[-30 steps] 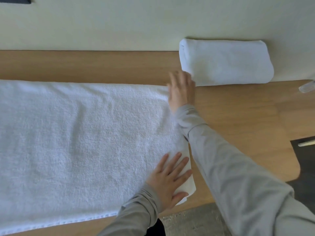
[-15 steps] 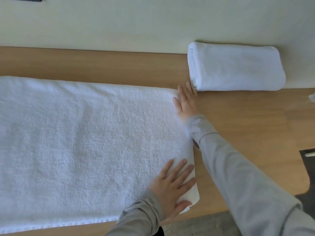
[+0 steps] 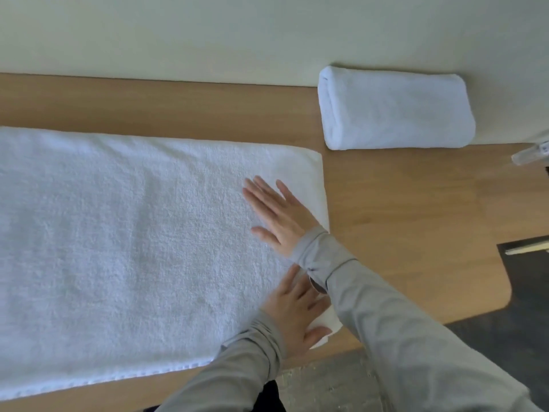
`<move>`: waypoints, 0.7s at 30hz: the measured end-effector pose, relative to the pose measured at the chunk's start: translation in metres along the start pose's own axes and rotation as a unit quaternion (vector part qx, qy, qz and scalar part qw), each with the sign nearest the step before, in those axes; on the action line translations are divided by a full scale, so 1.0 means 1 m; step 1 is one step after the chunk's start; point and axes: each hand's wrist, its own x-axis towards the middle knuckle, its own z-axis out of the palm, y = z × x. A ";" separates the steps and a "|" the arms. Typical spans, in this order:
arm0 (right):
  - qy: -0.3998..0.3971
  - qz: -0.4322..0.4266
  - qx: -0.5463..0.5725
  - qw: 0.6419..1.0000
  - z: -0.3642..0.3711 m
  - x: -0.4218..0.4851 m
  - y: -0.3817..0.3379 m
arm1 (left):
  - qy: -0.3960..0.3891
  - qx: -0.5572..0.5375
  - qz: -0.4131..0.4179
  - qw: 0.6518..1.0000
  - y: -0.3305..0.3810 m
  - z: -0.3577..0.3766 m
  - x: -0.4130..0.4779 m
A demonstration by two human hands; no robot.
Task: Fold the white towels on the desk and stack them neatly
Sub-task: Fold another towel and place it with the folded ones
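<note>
Palms down on terry cloth: a person in grey sleeves [image 3: 401, 337] leans over a wooden desk [image 3: 416, 209], where a large white towel [image 3: 124, 248] lies spread flat, running off the left edge of the view, its near hem close to the desk's front edge. The right hand [image 3: 279, 217] rests on this towel near its right end, fingers straight and slightly spread, gripping nothing. The left hand [image 3: 297, 313] lies flat on the near right corner, fingers extended, partly crossed by the right forearm, also holding nothing. A folded towel [image 3: 395, 110], a thick white oblong, sits apart at the back right of the desk against the pale wall [image 3: 208, 34]. A clear object [image 3: 530, 153], too cropped to identify, pokes in at the right edge
</note>
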 end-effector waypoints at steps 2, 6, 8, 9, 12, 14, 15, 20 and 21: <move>-0.030 0.049 0.005 0.998 0.009 -0.025 -0.002 | 0.008 0.001 -0.008 1.000 0.000 -0.006 -0.003; -0.035 0.351 0.104 0.930 0.002 -0.060 0.017 | 0.032 -0.067 0.008 0.997 -0.003 -0.012 -0.003; -0.033 0.375 0.121 0.919 -0.006 -0.071 0.017 | 0.026 -0.111 0.016 0.993 -0.010 -0.020 -0.004; -0.031 0.373 0.126 0.919 -0.011 -0.074 0.015 | 0.026 -0.111 0.017 0.993 -0.015 -0.025 -0.006; -0.017 0.377 0.142 0.915 -0.026 -0.080 0.011 | 0.048 -0.049 -0.058 0.996 -0.034 -0.040 -0.016; -0.005 0.364 0.137 0.921 -0.035 -0.073 0.009 | 0.057 -0.038 -0.155 0.986 -0.050 -0.049 -0.024; -0.007 0.350 0.127 0.928 -0.037 -0.068 0.006 | 0.060 -0.034 -0.190 0.979 -0.058 -0.049 -0.028; -0.064 0.225 0.074 0.969 -0.021 -0.024 -0.017 | 0.051 -0.025 -0.265 0.963 -0.074 -0.043 -0.036; -0.082 0.202 0.080 0.973 -0.014 -0.014 -0.021 | 0.050 -0.021 -0.268 0.962 -0.072 -0.040 -0.034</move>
